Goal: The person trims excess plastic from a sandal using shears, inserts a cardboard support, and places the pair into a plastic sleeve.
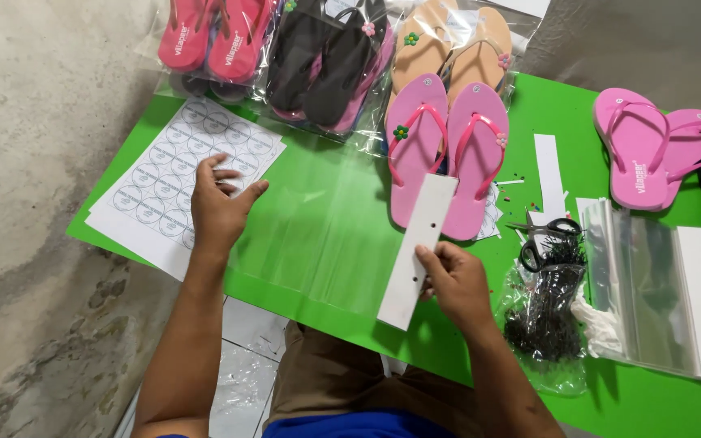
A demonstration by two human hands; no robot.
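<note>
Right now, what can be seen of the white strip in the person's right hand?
The white strip is a long, flat, narrow rectangle, seemingly stiff card or plastic, with two small holes along its middle line. It lies tilted over the green table, its upper end by the pink sandals, its lower end near the table's front edge. The right hand pinches its right edge below the middle. Whether the strip's upper end touches the sandals cannot be told.

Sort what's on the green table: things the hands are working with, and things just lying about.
In hand:
left hand on sticker sheet
right hand holding white card strip
clear bag

Lying about:
scissors
bag of black ties
loose pink sandals
</note>
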